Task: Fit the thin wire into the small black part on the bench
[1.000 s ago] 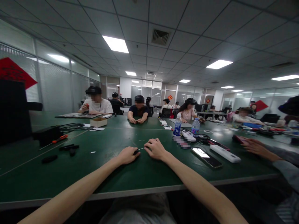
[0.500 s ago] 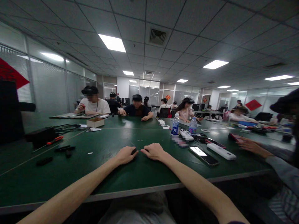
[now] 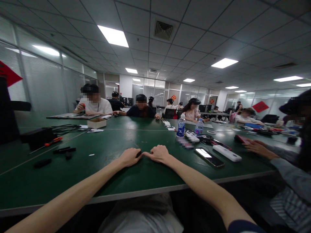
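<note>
Over the green table [image 3: 116,181], my left hand [image 3: 130,157] is closed round a small black object [image 3: 138,154], whose kind I cannot make out. Just to the right, my right hand [image 3: 159,153] has one digit stretched out to that object, at or very near its right end. Its other fingers curl under, and whatever they hold, if anything, is hidden. Both forearms lie across the table's near edge.
On the left are small black parts [image 3: 69,153], an orange-handled screwdriver [image 3: 53,141], a black box [image 3: 37,137] and an open carton [image 3: 97,123]. On the right are a phone [image 3: 209,157], a white power bank [image 3: 227,153] and two bottles [image 3: 181,127]. Co-workers sit around the table.
My right hand has moved closer to the left, and the gap between them has closed. The view has shifted slightly, moving the tabletop things up and left.
</note>
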The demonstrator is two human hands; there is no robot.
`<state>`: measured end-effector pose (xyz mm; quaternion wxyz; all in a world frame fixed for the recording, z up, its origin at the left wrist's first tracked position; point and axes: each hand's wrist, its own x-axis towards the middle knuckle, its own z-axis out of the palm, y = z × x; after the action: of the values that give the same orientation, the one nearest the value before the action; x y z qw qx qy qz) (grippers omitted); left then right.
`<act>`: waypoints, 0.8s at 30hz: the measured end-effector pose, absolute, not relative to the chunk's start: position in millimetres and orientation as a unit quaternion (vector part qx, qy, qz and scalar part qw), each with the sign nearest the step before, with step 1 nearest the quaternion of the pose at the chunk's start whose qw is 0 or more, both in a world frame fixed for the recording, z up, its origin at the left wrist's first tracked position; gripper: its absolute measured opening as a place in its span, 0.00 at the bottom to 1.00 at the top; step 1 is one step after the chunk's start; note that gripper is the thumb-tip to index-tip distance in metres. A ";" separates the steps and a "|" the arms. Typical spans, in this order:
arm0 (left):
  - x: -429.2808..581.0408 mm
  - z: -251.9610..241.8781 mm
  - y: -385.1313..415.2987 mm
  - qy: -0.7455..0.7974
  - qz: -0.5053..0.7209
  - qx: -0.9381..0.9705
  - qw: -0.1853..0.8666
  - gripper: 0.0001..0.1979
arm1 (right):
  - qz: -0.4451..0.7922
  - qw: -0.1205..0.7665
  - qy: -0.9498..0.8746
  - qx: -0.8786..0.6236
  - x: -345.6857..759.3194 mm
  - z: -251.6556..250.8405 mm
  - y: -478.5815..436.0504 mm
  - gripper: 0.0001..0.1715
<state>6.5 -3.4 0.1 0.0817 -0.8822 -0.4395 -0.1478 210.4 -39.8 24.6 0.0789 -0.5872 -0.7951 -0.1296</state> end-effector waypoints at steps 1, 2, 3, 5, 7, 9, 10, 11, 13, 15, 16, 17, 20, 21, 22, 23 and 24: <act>6.9 0.3 -3.7 -0.442 -0.146 -0.881 0.083 0.25 | -0.126 0.080 -0.795 -0.588 209.8 24.1 -39.2 0.47; 7.2 0.5 -3.9 -0.443 -0.144 -0.881 0.085 0.25 | -0.122 0.082 -0.794 -0.590 209.3 23.7 -38.6 0.47; 7.4 0.5 -4.0 -0.443 -0.144 -0.881 0.087 0.24 | -0.118 0.082 -0.792 -0.593 208.9 23.3 -38.0 0.48; 7.6 0.2 -3.9 -0.440 -0.144 -0.882 0.092 0.24 | -0.111 0.082 -0.789 -0.599 208.5 22.6 -37.1 0.48; 7.3 -0.3 -3.4 -0.437 -0.144 -0.882 0.098 0.24 | -0.106 0.081 -0.784 -0.606 208.2 22.2 -36.8 0.48; 6.9 -0.9 -2.6 -0.439 -0.141 -0.882 0.099 0.24 | -0.104 0.080 -0.781 -0.610 207.7 22.3 -37.3 0.47; 6.6 -1.2 -2.1 -0.440 -0.140 -0.882 0.098 0.24 | -0.102 0.080 -0.780 -0.612 207.4 22.5 -37.8 0.47; 6.4 -1.5 -1.7 -0.442 -0.139 -0.881 0.096 0.24 | -0.100 0.080 -0.779 -0.614 207.1 22.9 -38.4 0.46; 6.1 -2.1 -0.9 -0.442 -0.139 -0.881 0.094 0.24 | -0.099 0.081 -0.777 -0.616 206.3 23.7 -39.8 0.46; 6.0 -2.6 -0.4 -0.439 -0.141 -0.882 0.095 0.24 | -0.104 0.081 -0.774 -0.620 205.4 24.5 -41.1 0.46; 5.9 -2.8 -0.3 -0.437 -0.141 -0.883 0.096 0.24 | -0.107 0.080 -0.773 -0.620 205.1 24.8 -41.7 0.46; 5.9 -2.9 -0.2 -0.437 -0.141 -0.883 0.096 0.24 | -0.110 0.079 -0.773 -0.620 204.9 25.0 -42.1 0.46; 6.0 -3.0 -0.2 -0.440 -0.142 -0.881 0.096 0.25 | -0.110 0.077 -0.776 -0.616 205.0 24.5 -42.2 0.45; 6.0 -2.9 -0.2 -0.440 -0.143 -0.881 0.097 0.25 | -0.110 0.077 -0.778 -0.613 205.2 24.0 -41.8 0.45; 6.0 -2.8 -0.3 -0.440 -0.145 -0.881 0.097 0.25 | -0.110 0.079 -0.781 -0.610 205.6 23.4 -41.1 0.45; 6.0 -2.6 -0.3 -0.439 -0.145 -0.882 0.098 0.26 | -0.111 0.080 -0.784 -0.605 206.0 22.6 -40.3 0.45; 6.0 -2.3 -0.4 -0.438 -0.144 -0.882 0.098 0.26 | -0.110 0.081 -0.788 -0.601 206.4 21.9 -39.5 0.45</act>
<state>6.0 -0.4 -2.3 0.0978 -0.8822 -0.4376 -0.1442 206.4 -39.5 21.9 0.0810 -0.6005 -0.7878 -0.1102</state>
